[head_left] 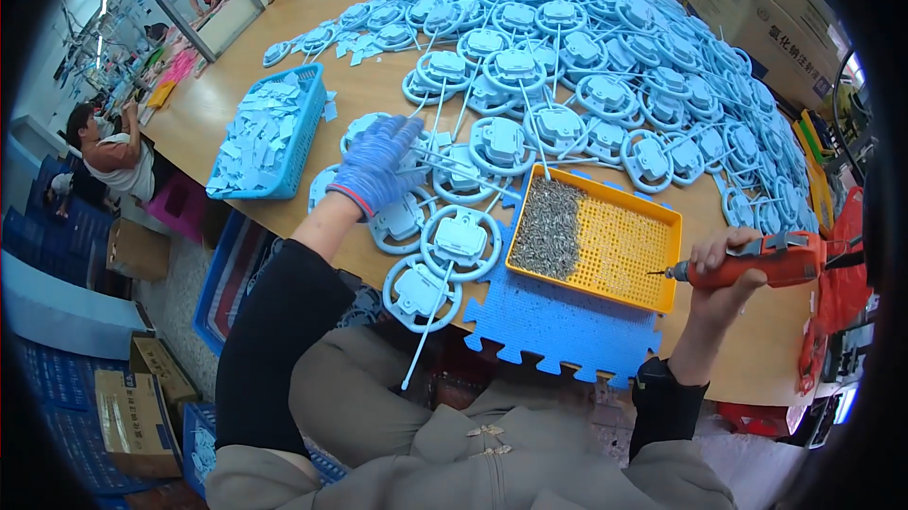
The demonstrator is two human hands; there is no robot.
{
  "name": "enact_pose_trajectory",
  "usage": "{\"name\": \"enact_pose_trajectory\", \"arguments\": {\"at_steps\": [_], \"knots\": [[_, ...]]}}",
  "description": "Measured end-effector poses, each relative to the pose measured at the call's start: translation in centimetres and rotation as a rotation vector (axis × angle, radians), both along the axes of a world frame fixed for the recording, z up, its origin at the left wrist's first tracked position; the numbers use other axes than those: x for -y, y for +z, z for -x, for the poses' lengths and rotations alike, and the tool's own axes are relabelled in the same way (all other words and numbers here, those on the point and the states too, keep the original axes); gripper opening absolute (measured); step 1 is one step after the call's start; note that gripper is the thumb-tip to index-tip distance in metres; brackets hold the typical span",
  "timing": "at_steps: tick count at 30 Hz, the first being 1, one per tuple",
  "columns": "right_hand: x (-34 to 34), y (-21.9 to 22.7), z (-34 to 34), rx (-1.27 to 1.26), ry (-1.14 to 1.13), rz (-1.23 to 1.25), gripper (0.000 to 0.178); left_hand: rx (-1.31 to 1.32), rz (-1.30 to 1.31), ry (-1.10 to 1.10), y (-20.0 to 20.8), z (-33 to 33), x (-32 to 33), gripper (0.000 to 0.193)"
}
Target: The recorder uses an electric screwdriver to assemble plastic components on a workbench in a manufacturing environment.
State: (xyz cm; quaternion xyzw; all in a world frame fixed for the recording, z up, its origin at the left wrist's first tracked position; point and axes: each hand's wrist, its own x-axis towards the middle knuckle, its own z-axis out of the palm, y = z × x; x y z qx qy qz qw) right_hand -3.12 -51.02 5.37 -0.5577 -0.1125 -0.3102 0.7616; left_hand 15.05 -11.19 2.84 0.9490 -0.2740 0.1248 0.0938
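Note:
My left hand (380, 162), in a blue-grey knitted glove, reaches over the light blue plastic toy steering wheels (462, 237) at the near edge of the pile. Its fingers are stretched out and touch or hover over the parts there; contact is unclear. My bare right hand (721, 269) grips a red electric screwdriver (771, 260), whose bit points left over the yellow tray's right side. Small metal screws (549, 231) fill the left part of that yellow perforated tray (588, 285). One wheel (422, 294) with a long thin stem overhangs the table edge near my lap.
A large heap of matching wheels (586, 37) covers the far table. At the left stands a blue basket (305, 136) of small flat light blue pieces. Under the tray lies a blue foam mat (558, 325). Cardboard boxes (771, 27) rise behind; other people sit farther off.

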Motion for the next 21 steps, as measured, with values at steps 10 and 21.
{"name": "enact_pose_trajectory", "arguments": {"at_steps": [10, 21], "knots": [[1.2, -0.3, 1.9, -0.057, -0.029, 0.018, 0.063, -0.283, -0.098, 0.192, -1.4, 17.7, 5.1, 0.101], [1.3, -2.7, -2.8, 0.016, 0.003, -0.042, 0.048, -0.149, 0.194, -0.149, -4.3, 9.7, 0.9, 0.075]]}}
